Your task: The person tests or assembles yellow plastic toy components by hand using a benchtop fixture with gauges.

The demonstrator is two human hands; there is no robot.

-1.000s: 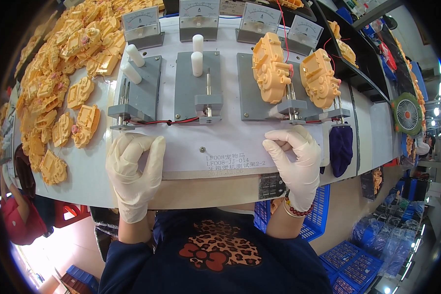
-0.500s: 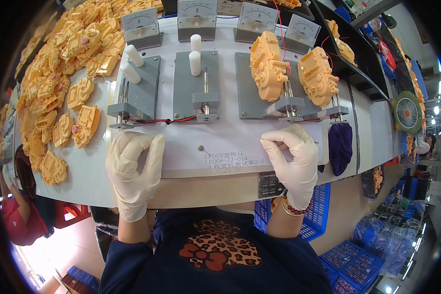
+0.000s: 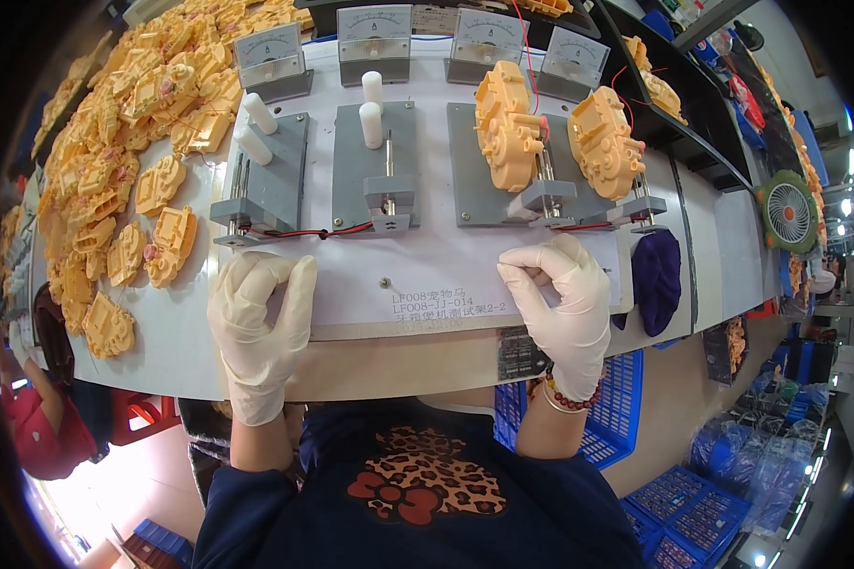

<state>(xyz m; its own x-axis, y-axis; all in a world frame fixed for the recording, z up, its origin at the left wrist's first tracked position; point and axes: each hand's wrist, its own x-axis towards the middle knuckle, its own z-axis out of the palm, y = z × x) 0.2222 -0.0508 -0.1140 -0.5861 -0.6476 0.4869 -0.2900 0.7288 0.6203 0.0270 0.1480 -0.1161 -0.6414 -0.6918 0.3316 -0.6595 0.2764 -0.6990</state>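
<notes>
My left hand (image 3: 259,322), in a white glove, rests flat on the white board (image 3: 427,275) near its front edge, fingers apart, holding nothing. My gloved right hand (image 3: 560,299) lies on the board's right front part with its fingers curled, just below the third grey fixture (image 3: 503,180). Two orange plastic housings (image 3: 506,123) (image 3: 603,142) sit clamped on the third and fourth grey fixtures. The first fixture (image 3: 266,185) and second fixture (image 3: 378,166) carry only white pegs. A red wire (image 3: 304,232) runs along the fixtures' front.
A big heap of orange plastic housings (image 3: 133,152) covers the table's left part. Several grey dial meters (image 3: 375,28) stand behind the fixtures. A dark blue cloth (image 3: 657,275) lies right of my right hand. A small fan (image 3: 789,213) and blue crates (image 3: 617,408) are at right.
My right hand has drawn its fingers in, from spread to curled, and shifted slightly. My left hand stays flat in the same place.
</notes>
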